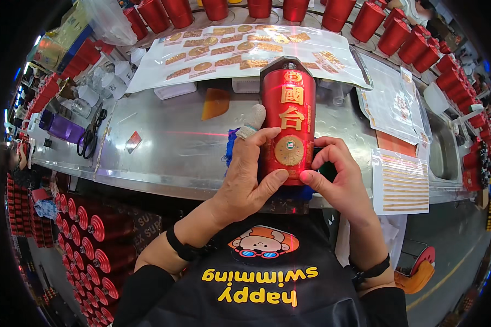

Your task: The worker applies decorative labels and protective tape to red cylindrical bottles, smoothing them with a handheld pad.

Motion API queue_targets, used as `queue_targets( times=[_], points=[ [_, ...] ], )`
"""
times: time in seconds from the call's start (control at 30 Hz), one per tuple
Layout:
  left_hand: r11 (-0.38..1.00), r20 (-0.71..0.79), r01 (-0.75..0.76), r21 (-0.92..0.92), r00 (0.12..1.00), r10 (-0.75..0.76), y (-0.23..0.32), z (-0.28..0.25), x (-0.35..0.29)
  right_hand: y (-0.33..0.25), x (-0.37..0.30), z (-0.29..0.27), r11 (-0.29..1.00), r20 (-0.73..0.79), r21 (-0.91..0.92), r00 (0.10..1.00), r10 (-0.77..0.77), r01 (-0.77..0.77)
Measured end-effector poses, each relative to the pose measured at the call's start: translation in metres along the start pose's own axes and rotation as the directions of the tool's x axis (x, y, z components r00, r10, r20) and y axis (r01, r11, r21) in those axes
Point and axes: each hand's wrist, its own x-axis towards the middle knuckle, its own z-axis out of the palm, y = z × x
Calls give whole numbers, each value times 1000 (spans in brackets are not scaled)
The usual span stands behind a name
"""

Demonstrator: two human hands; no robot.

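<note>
A red bottle (290,117) with raised gold lettering and a round gold medallion stands in front of me at the near edge of the metal table, its dark angular end pointing away. Along its left side lies my left hand (237,180), a white cover on one fingertip and the thumb pressed to the lower front. My right hand (341,182) grips the lower right side, thumb on the front edge and fingers curled. Blue cloth (231,148) shows beside and beneath the bottle. Beyond it is a white sheet (153,76) of gold stickers.
Many red bottles (338,13) line the far side of the metal table (163,141). More label sheets (401,182) lie at right, by a sink (446,144). At left are a purple bottle (65,128) and a black cable (95,131). Red bottles (95,229) are stacked below left.
</note>
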Motion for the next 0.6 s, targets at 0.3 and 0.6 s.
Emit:
queue_targets(
  times=[0.3, 0.6],
  points=[
    [996, -81, -86, 20, 993, 87, -3, 5, 1, -3, 4, 0, 997, 49, 58, 997, 57, -60],
    [996, -140, -93, 4, 986, 93, -8, 8, -5, 4, 3, -4, 983, 79, 155, 993, 91, -103]
  ],
)
